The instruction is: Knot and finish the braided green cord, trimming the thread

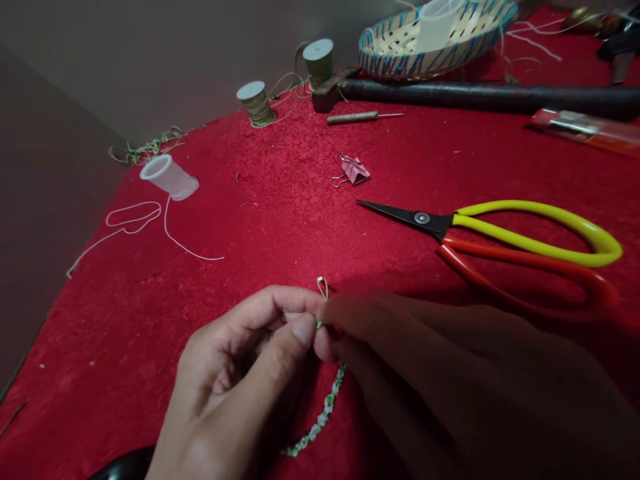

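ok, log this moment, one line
left hand: pinching green-white bumpy strand | right hand: beside pale cord loop | yellow-red-handled scissors: on red cloth

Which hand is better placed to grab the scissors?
Probably the right hand: it lies close to the scissors, on their handle side, while the left hand is farther off, pinching the green strand.

Strand (325,411) in hands (225,393), clip (356,171) behind, scissors (443,227) right
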`<action>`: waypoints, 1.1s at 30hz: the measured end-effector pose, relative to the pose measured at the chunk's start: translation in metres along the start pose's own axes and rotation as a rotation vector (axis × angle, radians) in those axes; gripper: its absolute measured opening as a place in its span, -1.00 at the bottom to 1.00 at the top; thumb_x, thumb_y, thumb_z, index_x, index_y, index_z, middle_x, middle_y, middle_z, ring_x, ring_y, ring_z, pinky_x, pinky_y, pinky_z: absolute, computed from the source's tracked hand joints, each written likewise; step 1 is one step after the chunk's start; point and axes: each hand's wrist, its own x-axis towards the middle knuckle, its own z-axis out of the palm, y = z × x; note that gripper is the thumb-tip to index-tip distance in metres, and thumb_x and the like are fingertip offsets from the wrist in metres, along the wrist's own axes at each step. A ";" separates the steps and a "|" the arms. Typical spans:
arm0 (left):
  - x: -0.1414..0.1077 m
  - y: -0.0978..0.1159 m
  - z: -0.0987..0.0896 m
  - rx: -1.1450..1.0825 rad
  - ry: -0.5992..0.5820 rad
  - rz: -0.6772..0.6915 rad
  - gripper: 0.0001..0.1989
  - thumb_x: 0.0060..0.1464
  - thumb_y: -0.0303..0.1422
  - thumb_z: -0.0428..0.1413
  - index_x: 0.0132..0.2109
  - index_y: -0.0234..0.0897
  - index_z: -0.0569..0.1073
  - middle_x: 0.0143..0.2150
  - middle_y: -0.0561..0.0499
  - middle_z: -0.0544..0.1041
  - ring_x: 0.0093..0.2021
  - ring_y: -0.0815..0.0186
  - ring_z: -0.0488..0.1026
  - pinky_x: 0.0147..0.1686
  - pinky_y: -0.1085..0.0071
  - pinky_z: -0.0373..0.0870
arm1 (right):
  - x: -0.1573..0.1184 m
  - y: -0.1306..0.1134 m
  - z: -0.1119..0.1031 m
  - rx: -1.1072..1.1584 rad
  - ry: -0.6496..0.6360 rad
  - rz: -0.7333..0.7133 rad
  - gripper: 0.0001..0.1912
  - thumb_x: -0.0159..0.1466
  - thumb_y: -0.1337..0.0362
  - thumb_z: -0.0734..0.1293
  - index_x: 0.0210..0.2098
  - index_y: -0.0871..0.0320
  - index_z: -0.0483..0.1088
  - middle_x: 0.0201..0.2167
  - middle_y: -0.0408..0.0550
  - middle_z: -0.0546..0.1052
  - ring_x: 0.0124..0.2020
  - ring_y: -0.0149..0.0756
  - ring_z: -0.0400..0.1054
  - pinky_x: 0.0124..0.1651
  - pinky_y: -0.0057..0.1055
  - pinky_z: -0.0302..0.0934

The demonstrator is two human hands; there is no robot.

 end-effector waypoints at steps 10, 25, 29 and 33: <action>0.003 -0.002 0.004 -0.001 -0.006 0.095 -0.76 0.03 -0.15 0.44 -0.35 -0.21 0.65 -0.50 0.05 0.50 -0.56 0.44 0.27 -0.62 0.60 0.18 | 0.011 -0.018 -0.025 0.007 0.084 0.072 -0.67 0.41 0.48 0.11 -0.29 0.05 0.42 -0.33 -0.22 0.72 -0.52 -0.36 0.56 -0.53 -0.35 0.23; 0.001 0.000 0.000 0.020 -0.029 0.066 -0.78 0.10 -0.16 0.39 -0.33 -0.19 0.61 -0.44 0.05 0.53 -0.55 0.44 0.30 -0.61 0.62 0.25 | 0.010 -0.019 -0.022 0.054 0.093 0.131 -0.59 0.43 0.44 0.10 -0.31 0.08 0.54 -0.42 -0.23 0.71 -0.60 -0.35 0.52 -0.61 -0.31 0.17; 0.005 -0.004 -0.002 -0.043 -0.062 0.045 -0.77 0.13 -0.15 0.38 -0.27 -0.20 0.62 -0.43 0.03 0.55 -0.54 0.42 0.34 -0.58 0.59 0.24 | 0.010 -0.021 -0.021 0.129 0.077 0.135 -0.60 0.44 0.44 0.12 -0.24 0.12 0.57 -0.40 -0.24 0.71 -0.56 -0.38 0.53 -0.54 -0.33 0.22; 0.010 -0.006 -0.003 -0.008 -0.141 0.172 -0.75 0.23 -0.17 0.31 -0.34 -0.23 0.57 -0.48 0.05 0.50 -0.56 0.45 0.28 -0.57 0.60 0.22 | 0.012 -0.026 -0.026 0.131 -0.039 0.186 -0.66 0.45 0.47 0.18 -0.33 0.10 0.51 -0.46 -0.29 0.65 -0.46 -0.43 0.57 -0.42 -0.42 0.26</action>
